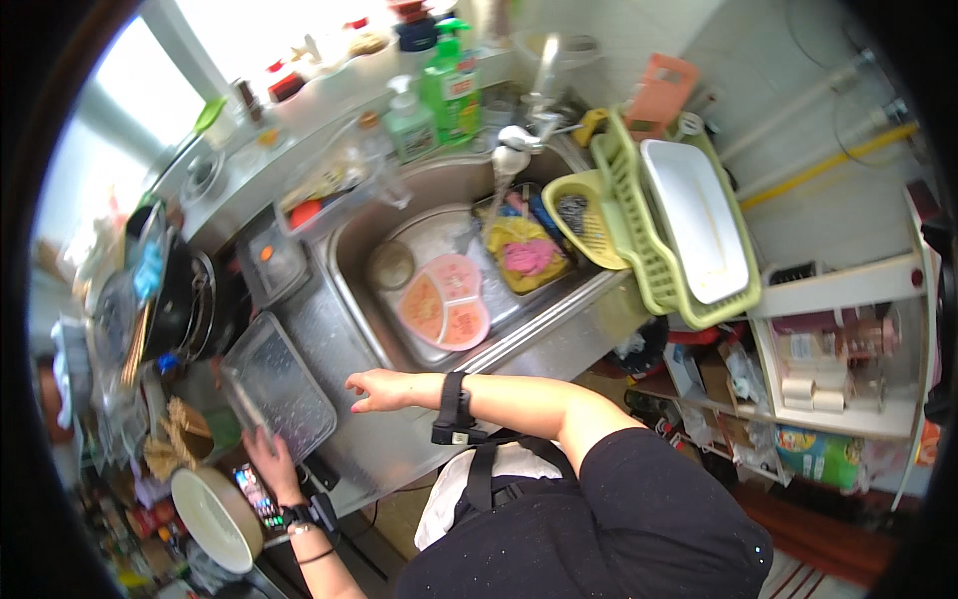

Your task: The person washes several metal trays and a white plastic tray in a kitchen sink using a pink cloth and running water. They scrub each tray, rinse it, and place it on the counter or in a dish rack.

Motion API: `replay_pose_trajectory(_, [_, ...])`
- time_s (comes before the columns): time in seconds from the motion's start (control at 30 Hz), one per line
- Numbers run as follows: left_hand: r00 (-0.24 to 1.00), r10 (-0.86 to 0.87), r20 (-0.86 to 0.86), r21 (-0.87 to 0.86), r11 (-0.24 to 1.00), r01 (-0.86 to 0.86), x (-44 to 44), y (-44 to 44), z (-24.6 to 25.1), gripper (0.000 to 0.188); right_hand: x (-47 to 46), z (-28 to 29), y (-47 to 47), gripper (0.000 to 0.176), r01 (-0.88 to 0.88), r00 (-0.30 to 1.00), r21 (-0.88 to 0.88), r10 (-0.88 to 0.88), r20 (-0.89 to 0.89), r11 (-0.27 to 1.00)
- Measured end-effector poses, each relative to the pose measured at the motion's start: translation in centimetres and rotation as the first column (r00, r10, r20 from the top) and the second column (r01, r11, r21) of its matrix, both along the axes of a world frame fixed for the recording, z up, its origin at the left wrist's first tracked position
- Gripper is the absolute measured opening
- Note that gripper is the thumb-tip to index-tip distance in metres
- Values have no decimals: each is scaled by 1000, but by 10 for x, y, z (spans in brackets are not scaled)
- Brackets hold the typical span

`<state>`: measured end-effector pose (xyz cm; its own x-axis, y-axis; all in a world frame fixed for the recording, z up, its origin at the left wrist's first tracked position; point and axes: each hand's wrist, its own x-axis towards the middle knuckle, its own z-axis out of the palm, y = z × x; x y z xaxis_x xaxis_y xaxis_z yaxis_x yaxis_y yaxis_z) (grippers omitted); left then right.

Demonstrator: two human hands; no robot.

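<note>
My left hand (271, 464) is at the near end of a clear plastic tray-like container (288, 389) on the steel counter, its fingertips at the container's edge; whether they grip it is unclear. My right hand (385, 391) hovers above the counter between that container and the sink (352, 299), fingers apart and holding nothing. A pink divided plate (447, 303) lies in the sink beside a round bowl (391, 264). Water runs from the faucet (516, 142) towards a basin holding yellow and pink cloths (528, 258).
A green dish rack (651, 247) with a white tray (696, 221) stands right of the sink. Soap bottles (451, 90) line the back. A lidded container (273, 258), a phone (258, 494), a cream bowl (217, 519) and a black wok (176, 299) are at the left.
</note>
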<state>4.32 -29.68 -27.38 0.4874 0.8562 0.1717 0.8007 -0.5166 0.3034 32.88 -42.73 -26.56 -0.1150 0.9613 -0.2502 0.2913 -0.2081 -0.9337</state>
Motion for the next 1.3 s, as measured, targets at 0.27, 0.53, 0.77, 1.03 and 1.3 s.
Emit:
replay_pose_trajectory(0.27, [635,169,754,-336,930,150,124,-44,68,12,211,84,-219,17,764,561,391,-828,-8,514])
replay_pose_trajectory(0.53, [409,416,812,-583,554,594,325,-95,83,33,318,105,-452,12,867,-300,493,-713,634,73])
replay_pose_trajectory(0.77, [611,257,749,-638,32,769,476,-210,99,17,346,98,-468,27,952,-238,299,-457,857,66])
replay_pose_trajectory(1.03, [860,-85,503,-856,-180,484,587,-329,106,38,338,131,-463,30,992,-13,-90,-802,598,-83])
replay_pose_trajectory(1.3, [817,-244,523,-827,85,555,626,-320,107,21,317,139,-491,17,974,-226,26,-958,178,-225])
